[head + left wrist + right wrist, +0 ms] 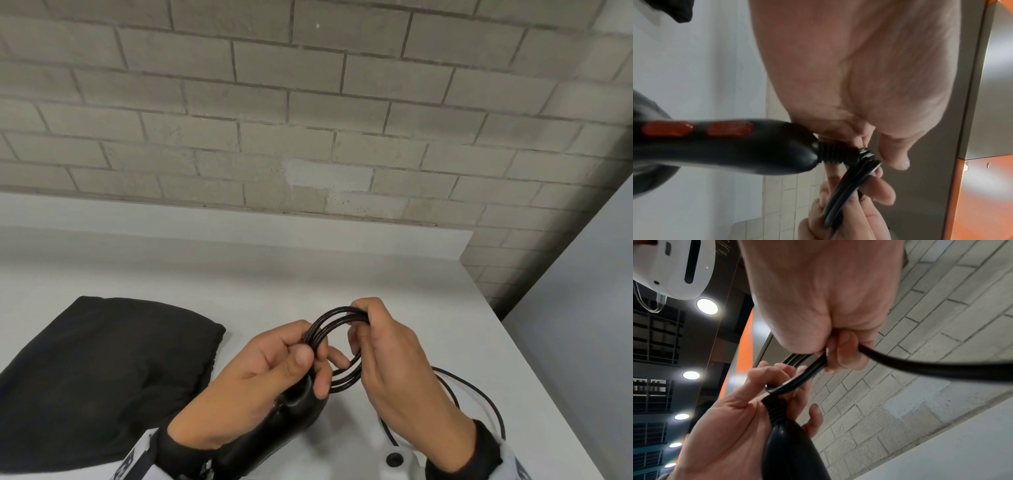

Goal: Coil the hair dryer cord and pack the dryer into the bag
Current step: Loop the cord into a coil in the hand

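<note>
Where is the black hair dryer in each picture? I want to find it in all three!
Head: the hair dryer sits bottom centre, its handle under the left hand.
Left wrist: it lies across the left side, handle with two red buttons, middle height.
Right wrist: only the handle end shows, bottom centre.
Shared landmark: the coiled cord held by both hands, the right hand gripping its far side.

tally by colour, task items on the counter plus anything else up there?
Black: 3 - hair dryer, its cord held in loops by both hands, drawstring bag
White: 1 - device with a black button at the near edge
Total: 4
</note>
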The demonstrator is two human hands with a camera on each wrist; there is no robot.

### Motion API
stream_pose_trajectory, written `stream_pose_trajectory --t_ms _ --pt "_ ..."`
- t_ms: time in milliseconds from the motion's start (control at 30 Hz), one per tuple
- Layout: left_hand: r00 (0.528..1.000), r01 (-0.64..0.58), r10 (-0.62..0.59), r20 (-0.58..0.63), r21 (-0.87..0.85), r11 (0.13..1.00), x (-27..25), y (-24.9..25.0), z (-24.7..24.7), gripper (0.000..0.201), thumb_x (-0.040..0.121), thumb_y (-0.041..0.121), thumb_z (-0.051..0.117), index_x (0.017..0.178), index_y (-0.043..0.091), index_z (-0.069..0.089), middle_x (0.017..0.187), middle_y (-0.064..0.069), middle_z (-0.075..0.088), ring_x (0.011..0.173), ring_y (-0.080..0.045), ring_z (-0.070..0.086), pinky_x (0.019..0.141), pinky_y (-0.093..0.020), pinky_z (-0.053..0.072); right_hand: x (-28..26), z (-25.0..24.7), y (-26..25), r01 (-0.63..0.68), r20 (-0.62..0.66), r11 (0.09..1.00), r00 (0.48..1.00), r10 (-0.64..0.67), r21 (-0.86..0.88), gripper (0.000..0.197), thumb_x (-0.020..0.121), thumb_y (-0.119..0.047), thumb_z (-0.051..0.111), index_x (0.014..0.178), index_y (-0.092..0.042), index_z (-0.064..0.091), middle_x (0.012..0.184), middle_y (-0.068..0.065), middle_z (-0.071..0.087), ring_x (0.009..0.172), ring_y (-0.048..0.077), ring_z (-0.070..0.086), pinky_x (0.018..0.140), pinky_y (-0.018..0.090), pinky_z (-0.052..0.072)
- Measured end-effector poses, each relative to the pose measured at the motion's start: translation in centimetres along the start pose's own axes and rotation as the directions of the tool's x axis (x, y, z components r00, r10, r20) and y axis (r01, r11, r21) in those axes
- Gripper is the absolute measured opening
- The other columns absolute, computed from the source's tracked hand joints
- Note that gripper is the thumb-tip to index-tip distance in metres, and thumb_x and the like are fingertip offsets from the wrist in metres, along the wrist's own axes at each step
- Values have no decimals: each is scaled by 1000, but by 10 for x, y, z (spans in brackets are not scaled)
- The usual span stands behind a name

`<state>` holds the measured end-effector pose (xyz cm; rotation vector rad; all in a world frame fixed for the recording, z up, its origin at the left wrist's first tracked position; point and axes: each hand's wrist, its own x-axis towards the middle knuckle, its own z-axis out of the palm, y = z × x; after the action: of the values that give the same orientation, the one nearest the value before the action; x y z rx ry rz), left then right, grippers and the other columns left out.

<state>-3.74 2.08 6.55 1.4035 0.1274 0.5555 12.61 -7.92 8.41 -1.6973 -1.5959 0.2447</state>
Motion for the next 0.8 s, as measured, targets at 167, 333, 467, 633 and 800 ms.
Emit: stream_pose_trajectory --t_ms 167,333,467,633,800 --pt "998 -24 25 -61 29 999 -1 -5 4 33 89 53 64 100 22 63 71 8 62 83 -49 54 79 -46 41 -2 5 2 -22 -48 998 999 25 52 14 101 -21 33 104 -31 42 72 -7 57 73 14 53 58 18 38" --pt "984 -71 79 -161 55 996 2 -9 8 45 90 60 57 92 15 62 61 6 53 74 -21 63 79 -28 51 -3 7 5 -32 -48 992 998 38 120 13 99 -31 33 102 -34 46 76 -11 59 72 9 55 62 11 37" --pt "979 -64 71 -192 41 997 2 -9 10 46 88 64 57 87 18 62 57 5 45 62 -17 56 70 -22 47 -6 6 8 7 -20 997 1000 -5 79 15 101 -42 32 100 -38 47 86 -14 61 74 14 57 64 20 43" --pt "990 -39 42 -136 25 999 4 -8 9 47 88 63 58 88 17 62 56 7 41 58 -17 51 66 -20 45 -9 0 13 20 -16 1000 1000 -20 -24 21 99 -43 41 118 -38 51 86 -23 60 70 4 55 63 11 38" --pt "997 -23 25 -77 34 999 6 -8 12 45 91 60 55 90 16 61 58 7 42 59 -17 51 67 -20 44 -4 -6 9 154 -110 965 977 -181 -214 42 100 -46 36 141 -37 34 103 -19 54 60 1 50 55 24 48"
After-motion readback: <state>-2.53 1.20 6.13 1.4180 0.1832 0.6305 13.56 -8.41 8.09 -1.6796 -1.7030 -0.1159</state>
